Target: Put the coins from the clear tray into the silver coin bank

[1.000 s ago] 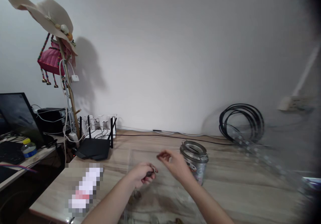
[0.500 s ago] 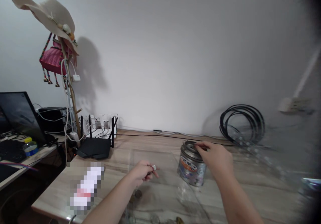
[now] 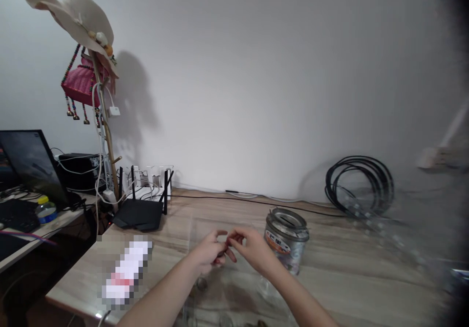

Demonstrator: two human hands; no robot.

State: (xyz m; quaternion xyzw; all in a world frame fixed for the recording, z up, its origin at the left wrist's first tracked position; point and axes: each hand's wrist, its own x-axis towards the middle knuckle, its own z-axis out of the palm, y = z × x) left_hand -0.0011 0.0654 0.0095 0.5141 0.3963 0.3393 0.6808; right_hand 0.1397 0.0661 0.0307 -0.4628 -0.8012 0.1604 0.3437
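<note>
Currently: left hand and right hand meet fingertip to fingertip just left of the slotted tin, pinching a small item, probably a coin, too tiny to identify. Judged step: hand-to-hand transfer. Loose coins lie nearer than the tin, under clear plastic.

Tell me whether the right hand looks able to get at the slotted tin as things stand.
Probably yes: the right hand is just beside the tin, with only bare tabletop between them.

Plain white wall; wooden table; monitor left.
</note>
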